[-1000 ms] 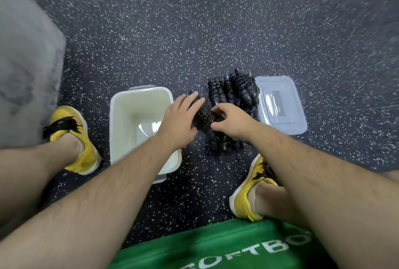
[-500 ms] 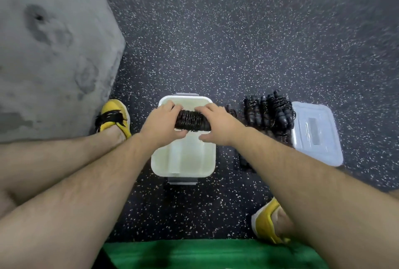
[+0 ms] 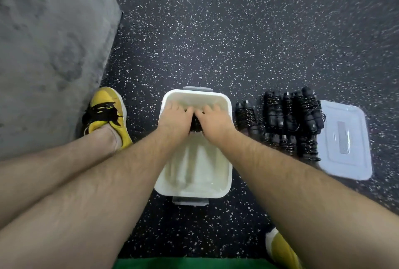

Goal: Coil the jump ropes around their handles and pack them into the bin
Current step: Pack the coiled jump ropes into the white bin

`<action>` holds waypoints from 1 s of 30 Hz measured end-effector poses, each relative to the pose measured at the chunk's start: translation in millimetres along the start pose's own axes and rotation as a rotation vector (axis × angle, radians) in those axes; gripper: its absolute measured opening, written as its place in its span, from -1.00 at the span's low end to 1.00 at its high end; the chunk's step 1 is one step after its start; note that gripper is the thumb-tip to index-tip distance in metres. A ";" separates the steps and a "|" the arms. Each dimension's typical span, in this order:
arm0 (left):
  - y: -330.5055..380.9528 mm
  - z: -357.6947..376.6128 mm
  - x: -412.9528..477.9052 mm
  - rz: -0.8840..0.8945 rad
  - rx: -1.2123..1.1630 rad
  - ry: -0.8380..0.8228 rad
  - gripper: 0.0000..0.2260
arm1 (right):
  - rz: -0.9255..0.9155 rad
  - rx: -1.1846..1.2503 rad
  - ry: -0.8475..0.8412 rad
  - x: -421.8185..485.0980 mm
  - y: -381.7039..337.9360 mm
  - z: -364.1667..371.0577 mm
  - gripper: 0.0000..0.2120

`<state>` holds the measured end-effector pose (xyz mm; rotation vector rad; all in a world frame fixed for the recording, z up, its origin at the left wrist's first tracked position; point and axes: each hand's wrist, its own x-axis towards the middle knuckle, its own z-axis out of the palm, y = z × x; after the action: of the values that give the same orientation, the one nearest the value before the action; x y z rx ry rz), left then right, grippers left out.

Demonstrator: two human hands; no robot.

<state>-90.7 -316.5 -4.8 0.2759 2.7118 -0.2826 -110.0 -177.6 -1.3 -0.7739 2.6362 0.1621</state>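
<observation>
A white plastic bin [image 3: 228, 167] stands on the floor in front of me. Both hands reach down into its far end. My left hand [image 3: 176, 118] and my right hand [image 3: 213, 119] together grip one black coiled jump rope [image 3: 195, 125], which shows only as a dark strip between them; the rest is hidden by my fingers. To the right of the bin lies a pile of several black coiled jump ropes [image 3: 289, 121], their cords wound around the handles.
The bin's clear lid [image 3: 345, 141] lies flat right of the rope pile. A grey concrete block [image 3: 49, 48] fills the left side. My yellow shoes [image 3: 105, 115] rest on the speckled rubber floor [image 3: 237, 31]. A green mat [image 3: 194, 263] lies at the bottom edge.
Both hands carried the coiled rope from beside the pile leftward over the bin, then lowered it into the bin's far end.
</observation>
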 end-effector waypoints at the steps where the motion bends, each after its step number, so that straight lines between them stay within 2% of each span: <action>1: 3.2 4.3 5.8 -0.016 0.021 -0.021 -0.63 | 0.037 0.022 -0.006 4.9 -2.8 5.5 -0.51; 5: 12.0 22.1 25.2 -0.068 -0.050 -0.043 -0.64 | 0.141 0.079 0.003 21.2 -8.8 26.0 -0.53; 9: 15.9 39.7 32.8 -0.099 -0.194 -0.063 -0.62 | 0.162 0.103 -0.007 32.5 -8.4 42.0 -0.56; 14: 20.6 52.3 18.0 -0.076 -0.199 -0.032 -0.53 | 0.126 0.094 -0.037 23.3 -5.5 48.3 -0.54; 20: 51.4 62.7 -22.1 -0.128 -0.246 -0.001 -0.66 | 0.049 0.048 -0.094 -20.3 -8.2 53.5 -0.47; 22: 53.0 60.7 -24.4 -0.143 -0.261 0.060 -0.71 | 0.027 -0.046 -0.045 -26.0 -9.2 53.0 -0.60; 25: 52.2 54.1 -23.9 -0.127 -0.278 0.012 -0.71 | 0.023 -0.194 0.052 -33.6 -11.6 45.7 -0.80; 28: 47.5 47.6 -24.0 -0.108 -0.318 -0.032 -0.64 | -0.048 -0.189 0.095 -39.5 -7.5 38.9 -0.76; 30: 44.5 34.7 -23.6 -0.100 -0.345 0.009 -0.61 | -0.093 -0.092 0.291 -48.0 4.1 25.1 -0.75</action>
<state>-46.4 -285.5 -33.4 0.0421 2.7266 0.1607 -66.8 -144.9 -5.4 -1.0180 2.8725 0.1569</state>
